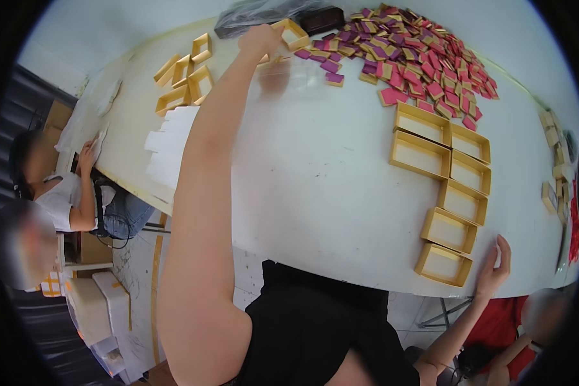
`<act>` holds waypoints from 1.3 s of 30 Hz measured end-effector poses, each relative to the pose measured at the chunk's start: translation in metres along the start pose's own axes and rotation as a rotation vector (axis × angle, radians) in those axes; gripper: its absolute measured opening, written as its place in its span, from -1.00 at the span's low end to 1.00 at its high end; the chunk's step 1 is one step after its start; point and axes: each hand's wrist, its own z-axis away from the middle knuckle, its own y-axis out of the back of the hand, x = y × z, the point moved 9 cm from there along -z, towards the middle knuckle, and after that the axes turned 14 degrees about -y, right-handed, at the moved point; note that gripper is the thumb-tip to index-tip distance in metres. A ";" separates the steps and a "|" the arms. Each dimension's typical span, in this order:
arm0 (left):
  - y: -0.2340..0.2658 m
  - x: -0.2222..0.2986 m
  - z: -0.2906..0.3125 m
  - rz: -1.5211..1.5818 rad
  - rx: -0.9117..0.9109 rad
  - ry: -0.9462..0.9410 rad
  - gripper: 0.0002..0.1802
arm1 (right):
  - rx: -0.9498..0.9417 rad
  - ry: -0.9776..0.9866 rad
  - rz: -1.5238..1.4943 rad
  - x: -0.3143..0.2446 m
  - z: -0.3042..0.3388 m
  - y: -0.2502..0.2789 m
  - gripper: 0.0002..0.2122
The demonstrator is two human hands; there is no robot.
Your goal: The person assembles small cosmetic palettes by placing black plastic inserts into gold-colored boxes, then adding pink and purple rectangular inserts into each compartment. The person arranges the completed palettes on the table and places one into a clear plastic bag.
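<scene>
My left arm stretches to the far side of the table, and my left hand has its fingers closed at the left edge of a gold box frame. The fingertips are partly hidden there. My right hand rests at the near right edge of the table, fingers apart and holding nothing. Just left of it lies a shallow gold box tray, the nearest of several placed close together in a stepped column. To the left of my forearm stand several gold frames, some tipped on their sides.
A large heap of small pink, purple and gold boxes covers the far right. Behind my left hand lies a dark container beside clear plastic. White sheets lie left of my forearm. One person sits left, another in red right.
</scene>
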 end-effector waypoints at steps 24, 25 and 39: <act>0.012 0.323 0.352 0.153 -0.030 -1.565 -0.58 | 0.004 0.222 0.114 -0.047 0.010 -0.015 -0.70; 0.010 0.324 0.351 0.185 0.055 -1.591 -0.60 | -0.007 0.229 0.113 -0.048 0.011 -0.017 -0.70; 0.077 -0.186 0.147 -0.288 -0.045 0.217 -0.64 | 0.014 0.230 0.121 -0.022 0.011 -0.031 -0.71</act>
